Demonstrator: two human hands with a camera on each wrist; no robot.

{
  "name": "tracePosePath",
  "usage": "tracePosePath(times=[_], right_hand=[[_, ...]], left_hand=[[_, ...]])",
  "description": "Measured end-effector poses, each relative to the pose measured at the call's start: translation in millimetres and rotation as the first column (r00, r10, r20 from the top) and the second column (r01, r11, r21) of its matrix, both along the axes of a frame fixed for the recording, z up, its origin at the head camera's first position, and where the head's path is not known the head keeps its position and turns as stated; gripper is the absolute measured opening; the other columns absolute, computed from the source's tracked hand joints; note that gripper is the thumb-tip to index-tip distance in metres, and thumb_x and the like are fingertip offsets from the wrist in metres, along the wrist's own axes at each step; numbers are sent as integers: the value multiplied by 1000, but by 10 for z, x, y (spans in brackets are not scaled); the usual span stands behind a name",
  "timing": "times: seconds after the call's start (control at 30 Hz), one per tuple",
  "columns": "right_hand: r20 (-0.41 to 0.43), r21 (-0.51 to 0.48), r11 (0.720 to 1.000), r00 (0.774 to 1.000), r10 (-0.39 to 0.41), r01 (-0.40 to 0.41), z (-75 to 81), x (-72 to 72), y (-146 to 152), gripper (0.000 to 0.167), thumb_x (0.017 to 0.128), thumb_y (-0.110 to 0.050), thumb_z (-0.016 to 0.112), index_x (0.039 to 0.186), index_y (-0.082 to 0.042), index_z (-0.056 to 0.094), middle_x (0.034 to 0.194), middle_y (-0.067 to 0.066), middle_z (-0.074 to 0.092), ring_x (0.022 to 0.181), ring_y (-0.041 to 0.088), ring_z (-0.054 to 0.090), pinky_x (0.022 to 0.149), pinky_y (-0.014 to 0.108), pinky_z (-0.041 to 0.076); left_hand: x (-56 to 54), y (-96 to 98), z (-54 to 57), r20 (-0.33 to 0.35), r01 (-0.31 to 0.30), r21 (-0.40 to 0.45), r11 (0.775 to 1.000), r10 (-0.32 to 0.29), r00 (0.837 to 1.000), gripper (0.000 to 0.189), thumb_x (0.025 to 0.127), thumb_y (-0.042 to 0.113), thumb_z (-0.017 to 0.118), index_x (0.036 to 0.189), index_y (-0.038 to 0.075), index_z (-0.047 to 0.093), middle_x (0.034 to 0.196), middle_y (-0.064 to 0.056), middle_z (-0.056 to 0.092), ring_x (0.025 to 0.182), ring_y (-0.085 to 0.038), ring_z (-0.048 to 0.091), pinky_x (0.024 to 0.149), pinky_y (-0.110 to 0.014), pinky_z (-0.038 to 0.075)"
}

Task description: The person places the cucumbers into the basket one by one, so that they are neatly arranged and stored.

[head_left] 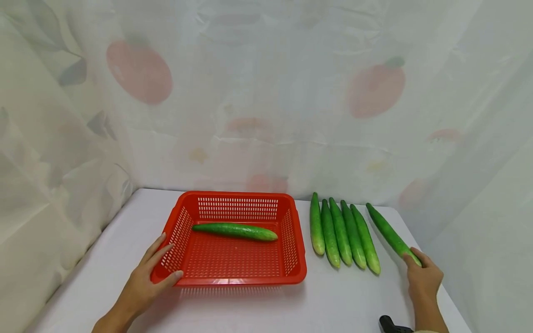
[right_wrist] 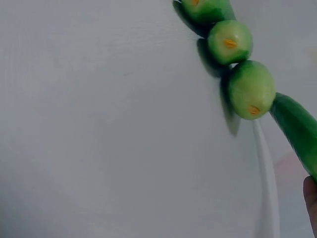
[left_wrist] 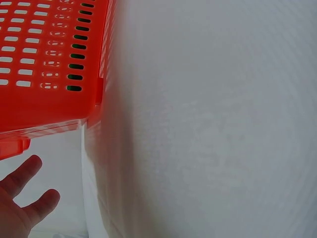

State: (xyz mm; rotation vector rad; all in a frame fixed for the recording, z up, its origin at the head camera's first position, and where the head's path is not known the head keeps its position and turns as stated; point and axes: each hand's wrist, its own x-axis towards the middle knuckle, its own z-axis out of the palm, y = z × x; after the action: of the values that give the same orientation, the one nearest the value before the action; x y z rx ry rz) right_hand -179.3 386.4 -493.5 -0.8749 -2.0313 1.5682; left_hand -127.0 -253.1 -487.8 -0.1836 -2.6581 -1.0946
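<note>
My right hand (head_left: 424, 276) grips a cucumber (head_left: 389, 232) by its pale near end, at the right side of the table. The right wrist view catches a fingertip (right_wrist: 310, 191) against that cucumber (right_wrist: 299, 129). With fingers spread and fairly straight, my left hand (head_left: 143, 282) is at the left front corner of a red plastic basket (head_left: 229, 280). Two of its digits (left_wrist: 44, 203) show below the basket (left_wrist: 44, 106) in the left wrist view. Inside the basket lies one cucumber (head_left: 235, 231), roughly crosswise.
Several cucumbers (head_left: 340, 231) lie side by side right of the basket, pale ends toward me. A white-covered table (head_left: 333, 305) bears everything. Printed curtains (head_left: 266, 92) hang behind and at the sides. A black object (head_left: 389, 325) shows by the right forearm.
</note>
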Motion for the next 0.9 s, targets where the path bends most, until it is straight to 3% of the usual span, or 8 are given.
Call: tracePosePath(times=[0.2,0.37,0.47,0.6,0.73,0.9], right_hand=[[-12,-14,1000,1000,-7,7,169,55,17,50,92,-24,66,138,-9,53,138,12,45,118,20,42,92,20,37],[-31,-23,1000,1000,6,-6,330,84,-3,49,92,-22,67,137,-9,55,133,8,47,115,18,42,91,19,39],[-34,-15,1000,999,25,-25,422,99,-20,48,92,-22,68,137,-10,56,132,8,47,111,17,42,84,16,39],[-32,31,997,997,67,-66,536,116,-47,48,92,-22,68,137,-10,56,132,10,47,111,19,43,80,14,40],[-38,47,991,991,127,-125,655,155,-87,48,91,-24,69,136,-11,58,130,8,48,111,20,43,78,13,42],[-159,-13,981,969,190,-194,823,214,-151,46,87,-18,74,130,-6,62,113,-4,58,102,14,47,73,9,41]], left_hand=[[3,0,11,0,9,15,1000,-9,1000,69,82,32,78,141,10,49,157,7,20,133,-7,25,88,-59,40],[2,2,31,6,14,26,1000,-14,1000,70,82,31,78,141,9,48,157,6,20,134,-25,29,88,-62,39],[5,5,47,18,7,12,1000,-7,1000,70,82,33,78,141,9,48,157,6,20,131,-32,32,89,-57,41],[11,10,64,29,-3,-10,1000,3,1000,70,82,35,77,141,10,48,157,6,20,130,-32,33,89,-50,43],[17,14,68,25,9,15,1000,-9,1000,71,83,34,77,141,7,48,157,3,19,130,-36,32,88,-62,40],[17,17,68,29,17,40,999,-19,999,71,83,34,77,142,7,47,157,3,19,131,-38,31,87,-65,38]])
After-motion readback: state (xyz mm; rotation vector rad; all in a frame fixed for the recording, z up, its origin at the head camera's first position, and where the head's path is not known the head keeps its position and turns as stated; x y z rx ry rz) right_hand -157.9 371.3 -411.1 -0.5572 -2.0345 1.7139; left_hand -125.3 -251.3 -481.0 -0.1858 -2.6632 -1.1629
